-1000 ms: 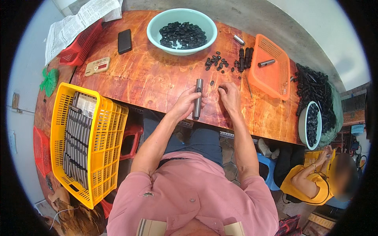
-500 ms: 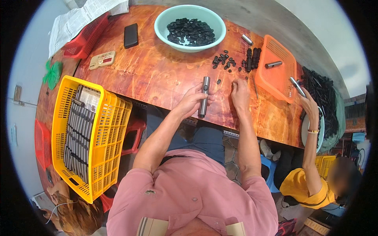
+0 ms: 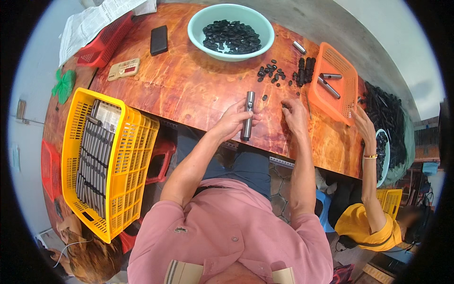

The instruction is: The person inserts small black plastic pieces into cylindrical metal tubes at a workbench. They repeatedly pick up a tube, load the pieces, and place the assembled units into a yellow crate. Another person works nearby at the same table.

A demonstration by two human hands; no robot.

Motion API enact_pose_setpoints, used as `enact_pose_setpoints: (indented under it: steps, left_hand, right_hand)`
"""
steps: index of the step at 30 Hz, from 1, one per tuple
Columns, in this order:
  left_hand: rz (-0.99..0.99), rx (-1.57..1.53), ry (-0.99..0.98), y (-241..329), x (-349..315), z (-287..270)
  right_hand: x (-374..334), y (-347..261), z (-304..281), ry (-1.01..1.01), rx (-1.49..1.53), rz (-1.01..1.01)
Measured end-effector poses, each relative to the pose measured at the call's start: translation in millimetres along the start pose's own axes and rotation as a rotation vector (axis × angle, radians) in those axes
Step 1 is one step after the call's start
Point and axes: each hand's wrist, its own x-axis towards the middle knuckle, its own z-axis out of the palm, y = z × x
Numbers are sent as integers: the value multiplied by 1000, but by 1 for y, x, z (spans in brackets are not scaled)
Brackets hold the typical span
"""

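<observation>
My left hand point(image 3: 235, 121) is closed around a silver metal tube point(image 3: 248, 116). The tube stands nearly lengthwise away from me above the table's near edge, with a round hole near its far end and a dark near end. To its right, my right hand point(image 3: 295, 116) is bent over the table with its fingers drawn together. A small dark piece seems to show at those fingertips, too small to make out fully. One loose black oval piece point(image 3: 265, 98) lies between my hands. Beyond it several similar black pieces point(image 3: 270, 71) are scattered.
A pale green basin point(image 3: 231, 57) holds black pieces. An orange basket point(image 3: 351, 78) holds two metal tubes, beside a co-worker's hand point(image 3: 363, 124). At left stands a yellow crate point(image 3: 137, 142) stacked with tubes. A black phone point(image 3: 159, 40) and newspaper point(image 3: 94, 23) lie farther back.
My right hand has shifted slightly right, its fingers now more curled. The co-worker's hand has let go of a metal tube, which now lies in the orange basket. My left hand keeps its hold.
</observation>
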Motion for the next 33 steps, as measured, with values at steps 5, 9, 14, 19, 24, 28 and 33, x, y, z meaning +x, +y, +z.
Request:
enact_pose_setpoints:
  steps: [5,9,14,19,24,28,33]
  left_hand:
    - [3,9,15,-3,1,-5]
    - [-8,15,8,-3,1,-4]
    - [-40,18,-1,2,-2,1]
    - [-69,22,-4,0,-1,-2]
    - [-73,-1,-21,0,1,-2]
    - [-47,-53,-51,3,0,0]
    - [-27,-69,-61,0,0,0]
  right_hand:
    - [-4,-15,-11,-34,26,39]
    - [-4,-11,-12,-80,16,40]
    - [-6,-13,-14,-79,48,36]
    - [-6,-14,-18,-134,-18,66]
    - [-15,-32,1,-26,245,2]
    - [-24,-84,7,-65,318,-166]
    - [-24,-97,20,1,251,-234]
